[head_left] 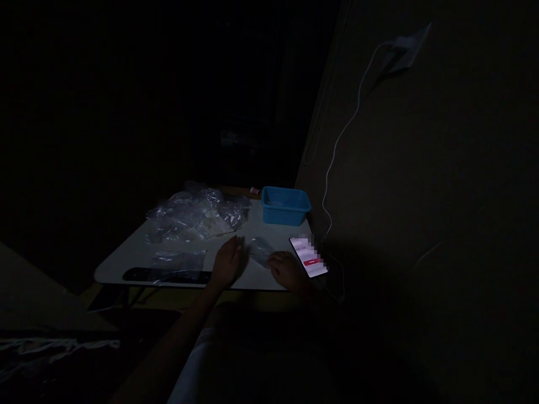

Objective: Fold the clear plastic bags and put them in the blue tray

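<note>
Small clear plastic bag (260, 250) lies on white rectangular counter (251, 278) between left hand (227, 261) and right hand (288, 270). Either grip: can't tell, too dark. Risk: dim light could cause a missed pinch.

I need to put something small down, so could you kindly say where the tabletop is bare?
Bare tabletop shows between the heap of plastic and the blue bin, and along the left edge, beside the heap. The front is crowded: dark strip, left hand, small clear bag, right hand, then phone.
</note>
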The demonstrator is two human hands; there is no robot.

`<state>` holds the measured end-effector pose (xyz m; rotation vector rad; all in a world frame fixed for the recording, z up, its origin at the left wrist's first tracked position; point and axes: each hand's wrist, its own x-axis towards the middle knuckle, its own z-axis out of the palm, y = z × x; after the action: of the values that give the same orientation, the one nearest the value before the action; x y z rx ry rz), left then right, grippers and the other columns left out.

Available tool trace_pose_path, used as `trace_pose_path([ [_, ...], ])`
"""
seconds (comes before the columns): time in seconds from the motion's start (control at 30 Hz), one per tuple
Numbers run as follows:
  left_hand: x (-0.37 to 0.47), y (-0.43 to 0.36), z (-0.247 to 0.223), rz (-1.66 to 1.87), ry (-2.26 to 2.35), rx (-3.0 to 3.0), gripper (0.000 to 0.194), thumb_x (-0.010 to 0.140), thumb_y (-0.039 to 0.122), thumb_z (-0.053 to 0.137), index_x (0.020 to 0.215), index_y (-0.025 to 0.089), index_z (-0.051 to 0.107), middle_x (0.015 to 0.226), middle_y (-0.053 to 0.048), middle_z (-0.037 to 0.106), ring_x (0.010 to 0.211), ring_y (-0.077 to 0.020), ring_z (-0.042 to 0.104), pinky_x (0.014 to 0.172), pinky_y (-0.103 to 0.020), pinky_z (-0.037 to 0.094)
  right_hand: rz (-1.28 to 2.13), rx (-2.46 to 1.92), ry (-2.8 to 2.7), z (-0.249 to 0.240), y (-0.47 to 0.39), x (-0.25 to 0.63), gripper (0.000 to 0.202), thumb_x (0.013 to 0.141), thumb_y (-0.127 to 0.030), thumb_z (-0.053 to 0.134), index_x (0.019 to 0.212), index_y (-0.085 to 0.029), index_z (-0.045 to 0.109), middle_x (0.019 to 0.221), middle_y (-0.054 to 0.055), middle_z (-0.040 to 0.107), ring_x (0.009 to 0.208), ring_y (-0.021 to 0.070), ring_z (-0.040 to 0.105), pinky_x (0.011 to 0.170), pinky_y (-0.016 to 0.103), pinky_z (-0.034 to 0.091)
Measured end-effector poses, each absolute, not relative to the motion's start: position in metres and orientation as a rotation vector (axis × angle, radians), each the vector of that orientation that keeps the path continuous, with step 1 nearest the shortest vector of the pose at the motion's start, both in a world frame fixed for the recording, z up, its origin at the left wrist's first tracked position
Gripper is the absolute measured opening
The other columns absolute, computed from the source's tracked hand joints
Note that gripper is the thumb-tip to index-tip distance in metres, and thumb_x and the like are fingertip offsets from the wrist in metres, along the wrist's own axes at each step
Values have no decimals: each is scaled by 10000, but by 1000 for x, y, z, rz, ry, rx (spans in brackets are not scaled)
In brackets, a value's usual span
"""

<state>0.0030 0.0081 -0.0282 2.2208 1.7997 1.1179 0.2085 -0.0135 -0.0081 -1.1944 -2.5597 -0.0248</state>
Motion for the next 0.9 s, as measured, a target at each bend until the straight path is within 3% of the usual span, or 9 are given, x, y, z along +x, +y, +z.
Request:
trace_pose_path([
  [0.17,7,2,-20,943,1789,2424,437,882,287,200,1215,138,440,1252,-130,470,1171,-210,403,960,-392,339,92,-1106,-2455,-17,-5,217,284,743,-54,390,872,-202,596,987,20,623,1037,131,486,950,312,289],
  [0.33,14,-4,-19,646,1601,2720,446,878,306,226,1295,193,335,1343,-77,372,1249,-216,291,1005,-471,219,118,-1118,-2397,-16,5,222,378,619,29,383,808,-190,626,1068,22,606,1172,138,390,996,336,266],
  [0.43,15,-2,-23,539,1556,2765,448,878,304,220,1287,171,346,1352,-84,354,1252,-198,288,1006,-456,218,92,-1302,-2292,-15,5,221,404,646,8,378,915,-163,626,1118,58,581,1149,153,419,992,347,284],
  [0.6,16,1,-26,475,1589,2750,449,877,309,216,1277,163,358,1349,-97,354,1249,-184,297,992,-447,244,-74,-1476,-2318,-21,-8,207,464,827,-235,357,1255,-57,390,1328,145,367,1255,209,262,1031,399,187],
  [0.73,18,-1,-24,431,1623,2747,455,872,309,221,1267,141,372,1345,-114,355,1239,-200,317,989,-461,247,-152,-1598,-2360,-28,-15,199,597,861,-440,288,1290,-26,323,1359,183,289,1285,244,177,1034,451,102],
  [0.9,18,-3,-22,490,1795,2656,467,874,325,207,1236,118,418,1319,-141,389,1232,-239,325,972,-494,255,-102,-1658,-2381,-25,-17,198,686,847,-526,237,1302,-15,293,1367,200,256,1290,261,150,1014,487,106],
])
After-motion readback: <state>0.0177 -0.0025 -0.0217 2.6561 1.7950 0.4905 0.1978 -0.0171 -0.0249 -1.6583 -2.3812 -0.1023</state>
